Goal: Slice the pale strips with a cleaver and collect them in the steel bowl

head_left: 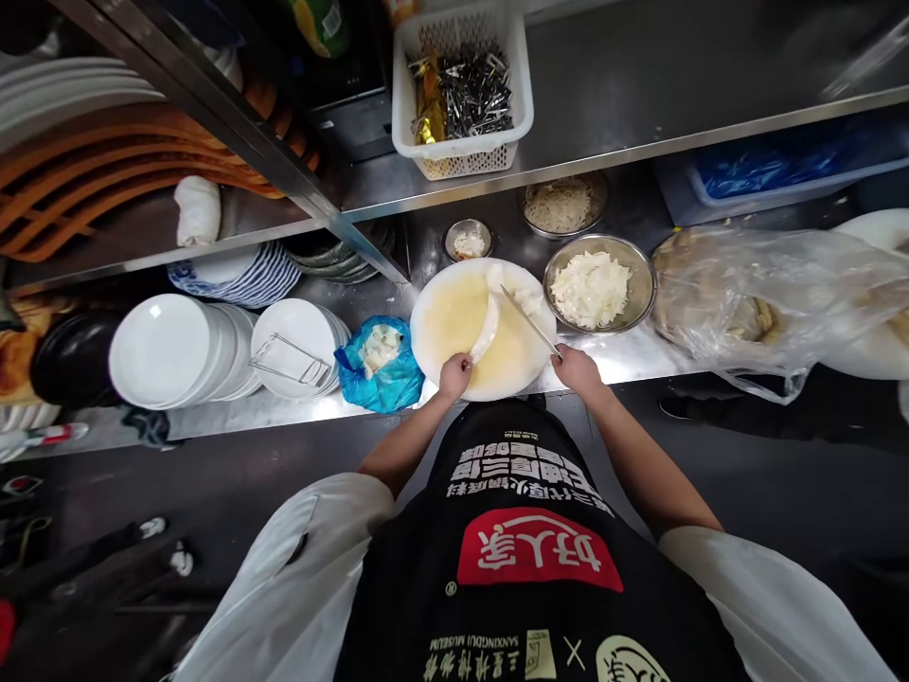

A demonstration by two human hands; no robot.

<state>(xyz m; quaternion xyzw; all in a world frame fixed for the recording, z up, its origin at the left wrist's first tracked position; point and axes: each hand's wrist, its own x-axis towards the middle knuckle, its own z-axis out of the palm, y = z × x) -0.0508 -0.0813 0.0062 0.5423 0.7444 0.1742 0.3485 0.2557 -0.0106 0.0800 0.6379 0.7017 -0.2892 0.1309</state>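
Left hand (454, 376) in a narrow pinch at the near end of a white strip (490, 327); right hand (576, 370) closed round the handle of a knife (529, 319). Strip lies on a round cutting board (444, 313), right of the left hand and ahead of it. Long axis runs away from the person, near end toward the left hand, far end a bit further right, slight curve. Left hand is the nearer one, right at the strip; right hand is well apart, by the board's near right edge, only its blade reaching over. Blade slants from the right hand forward and left, tip by the strip's far end, so knife and strip make a rough V pointing away. Can't tell whether the blade touches the strip or sits just beside it; too small here.

Strip looks long, thin, pale, smooth, a little glossy, far end thicker or bunched. Some white pieces (526, 301) lie on the board beyond the knife. Board is white with a yellowed middle.

Around: blue bag (387, 390) with pale chunks just left of board; steel bowl (645, 284) of white shreds just right; small bowl (450, 248) behind.
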